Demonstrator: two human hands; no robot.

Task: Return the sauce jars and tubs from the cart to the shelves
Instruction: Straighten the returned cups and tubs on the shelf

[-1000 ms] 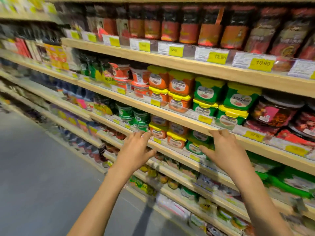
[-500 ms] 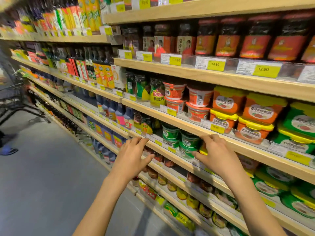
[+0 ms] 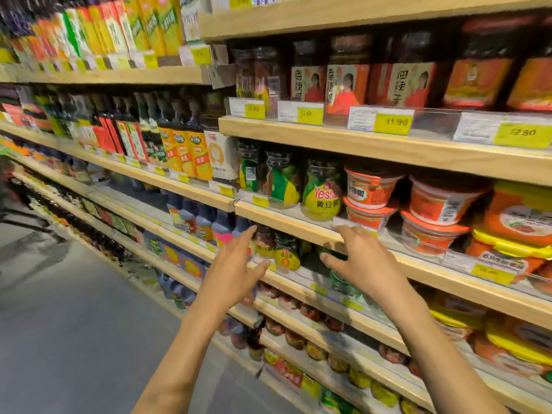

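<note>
Both my hands are raised in front of the wooden shelves (image 3: 298,221), and neither holds anything. My left hand (image 3: 231,271) has its fingers spread, close to small yellow-labelled jars (image 3: 287,255) on the lower shelf. Fingers of my right hand (image 3: 363,261) are relaxed at the shelf edge, in front of a green tub (image 3: 343,277) that it partly hides. Above it stand a green-and-yellow sauce jar (image 3: 322,194) and stacked red tubs (image 3: 370,192). Orange tubs with yellow lids (image 3: 519,222) sit at the right. No cart shows in this view.
Dark sauce bottles (image 3: 179,147) fill the shelves to the left. Tall jars with red labels (image 3: 343,82) line the upper shelf behind yellow price tags (image 3: 392,122). The grey aisle floor (image 3: 74,309) spreads out at the lower left. More small jars (image 3: 313,349) line the bottom shelves.
The view has swung left along the aisle, so the green and orange tubs slid to the right. Both hands stay raised and hold nothing.
</note>
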